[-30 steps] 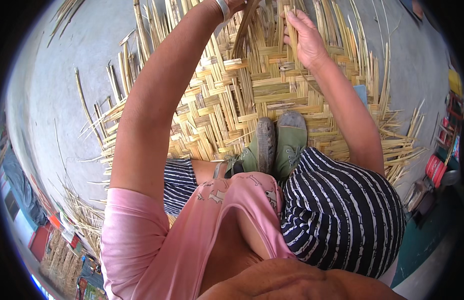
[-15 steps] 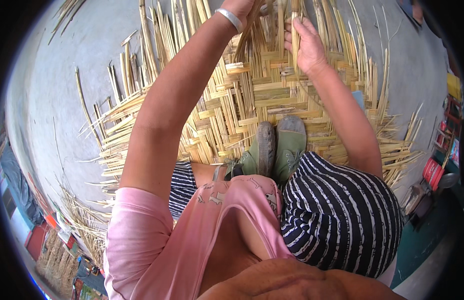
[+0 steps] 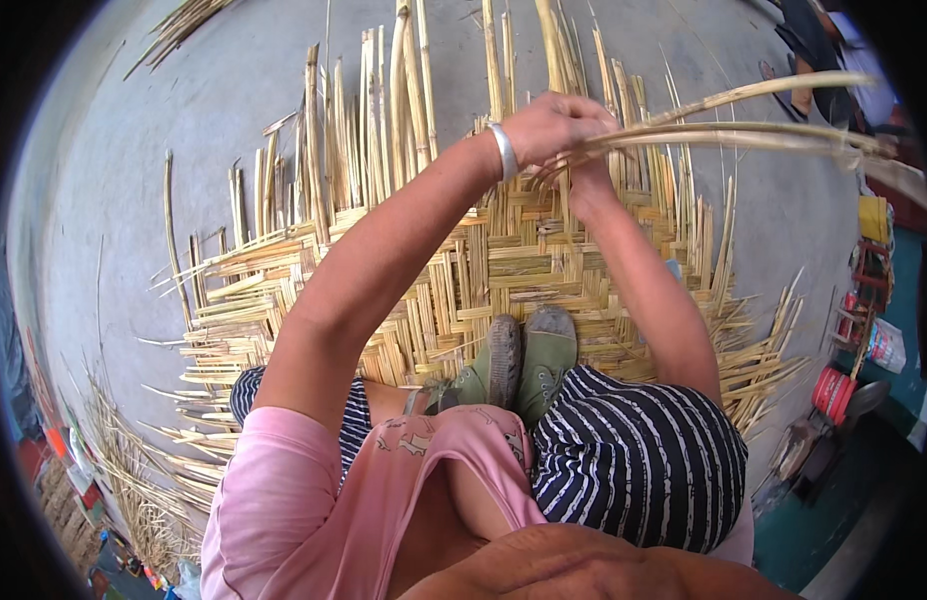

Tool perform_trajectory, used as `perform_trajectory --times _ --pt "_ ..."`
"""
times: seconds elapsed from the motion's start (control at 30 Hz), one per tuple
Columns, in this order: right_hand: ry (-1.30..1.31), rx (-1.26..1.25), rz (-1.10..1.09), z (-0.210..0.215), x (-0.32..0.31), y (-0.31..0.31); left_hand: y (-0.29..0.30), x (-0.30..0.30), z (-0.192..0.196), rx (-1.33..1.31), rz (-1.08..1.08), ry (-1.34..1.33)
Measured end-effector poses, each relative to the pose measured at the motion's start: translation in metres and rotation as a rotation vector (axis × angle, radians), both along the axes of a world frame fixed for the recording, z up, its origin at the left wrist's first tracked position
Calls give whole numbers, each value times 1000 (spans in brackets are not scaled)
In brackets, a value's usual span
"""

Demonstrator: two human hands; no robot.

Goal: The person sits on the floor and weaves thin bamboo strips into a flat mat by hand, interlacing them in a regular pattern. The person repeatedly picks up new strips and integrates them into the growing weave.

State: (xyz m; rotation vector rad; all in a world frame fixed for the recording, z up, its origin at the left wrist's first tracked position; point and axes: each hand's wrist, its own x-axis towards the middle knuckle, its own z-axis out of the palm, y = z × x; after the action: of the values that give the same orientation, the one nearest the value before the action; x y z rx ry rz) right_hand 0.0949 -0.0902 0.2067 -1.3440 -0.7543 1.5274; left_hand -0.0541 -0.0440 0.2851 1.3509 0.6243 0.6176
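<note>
A partly woven mat [image 3: 534, 270] of split cane strips lies under my feet, with loose strip ends sticking out around its edges. At its far part, my left hand [image 3: 556, 130], with a silver bangle on the wrist, closes around a few long cane strips [image 3: 719, 132]. These strips bend over to the right, and their far ends are blurred. Just below and touching it, my right hand [image 3: 587, 183] grips the same strips near the weave. Its fingers are partly hidden behind the strips and my left hand.
My green shoes [image 3: 546, 365] rest on the mat's near part. Loose strips [image 3: 179, 35] lie on the grey floor at the far left, and a heap of thin stalks [image 3: 134, 470] at the near left. A red container [image 3: 832, 393] stands on the right. Another person's leg [image 3: 802, 90] shows at far right.
Both hands have come nearer and close together. Several upright strips at the far middle are now folded over to the right in my hands.
</note>
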Motion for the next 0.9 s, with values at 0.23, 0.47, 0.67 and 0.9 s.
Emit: perform_trajectory --times 0.23,0.47,0.67,0.9 --pt "-167 10 -104 20 -10 -9 36 -9 -21 -522 443 -163" --pt "-612 349 251 -7 10 4 63 -26 -84 -295 480 -28" --pt "-591 100 525 -30 47 28 31 -84 -57 -525 735 -372" --pt "-966 28 838 -31 62 43 -51 -123 -86 -680 1187 -316"
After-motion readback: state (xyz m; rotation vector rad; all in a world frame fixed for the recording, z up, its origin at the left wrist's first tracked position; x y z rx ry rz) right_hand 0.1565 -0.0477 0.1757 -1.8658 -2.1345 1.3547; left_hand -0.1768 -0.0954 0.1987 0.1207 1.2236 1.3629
